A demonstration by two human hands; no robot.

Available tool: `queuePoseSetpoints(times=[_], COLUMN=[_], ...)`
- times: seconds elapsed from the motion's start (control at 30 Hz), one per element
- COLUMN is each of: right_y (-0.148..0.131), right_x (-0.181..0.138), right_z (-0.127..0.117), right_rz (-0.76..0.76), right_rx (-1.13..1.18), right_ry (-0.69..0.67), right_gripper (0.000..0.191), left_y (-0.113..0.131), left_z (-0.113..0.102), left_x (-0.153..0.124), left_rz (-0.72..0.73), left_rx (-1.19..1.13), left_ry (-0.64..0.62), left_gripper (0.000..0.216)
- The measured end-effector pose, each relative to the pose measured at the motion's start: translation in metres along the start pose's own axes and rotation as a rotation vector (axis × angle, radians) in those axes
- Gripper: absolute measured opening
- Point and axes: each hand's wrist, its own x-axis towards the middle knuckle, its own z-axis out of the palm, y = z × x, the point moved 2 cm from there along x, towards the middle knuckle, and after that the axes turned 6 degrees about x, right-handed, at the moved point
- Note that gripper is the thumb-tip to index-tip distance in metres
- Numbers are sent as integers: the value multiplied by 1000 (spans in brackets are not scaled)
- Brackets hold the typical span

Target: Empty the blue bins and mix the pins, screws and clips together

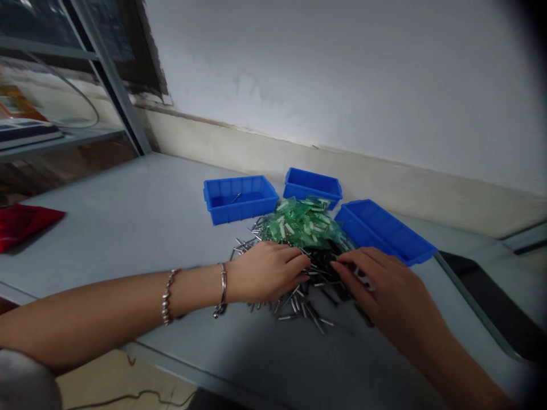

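On the table lies a mixed heap: thin metal rods (297, 304), green plastic packets (299, 222) with white pieces in them, and small black parts (322, 259). My left hand (267, 272), with two bracelets on its wrist, rests over the rods from the left. Its fingers are bent and pressed together, and their tips are partly lost among the rods. From the right, my right hand (380, 285) reaches the black parts, thumb and forefinger drawn together. A pale bit shows between them, too unclear to name.
Behind the heap stand a left blue bin (243, 212) with a metal piece inside, a middle blue bin (314, 181) and a right blue bin (384, 230). A black flat object (482, 296) lies at right, a red cloth-like item (25, 222) at far left. A wall closes the back.
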Motion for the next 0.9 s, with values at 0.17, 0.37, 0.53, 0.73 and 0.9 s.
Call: queuePoseSetpoints(times=[0.17,0.37,0.53,0.73,0.9], right_y=[23,51,73,83,84], right_x=[2,4,-3,-8,-7], right_z=[-19,-29,-24,-22,-21], right_rz=[287,722,833,891,945], right_rx=[-300,-526,-538,-530,-465], right_ry=[-19,-234,-315,-370,-428], right_gripper=[26,27,34,38,40], left_y=[0,-1,0,0,-1], left_z=[1,2,2,2,3], left_x=[0,0,0,0,0], left_rz=[-4,-4,-4,-4,3], left_rx=[-8,-8,-11,-8,-7], left_ry=[-49,-69,-82,-84,-88], left_gripper=[26,26,26,24,23])
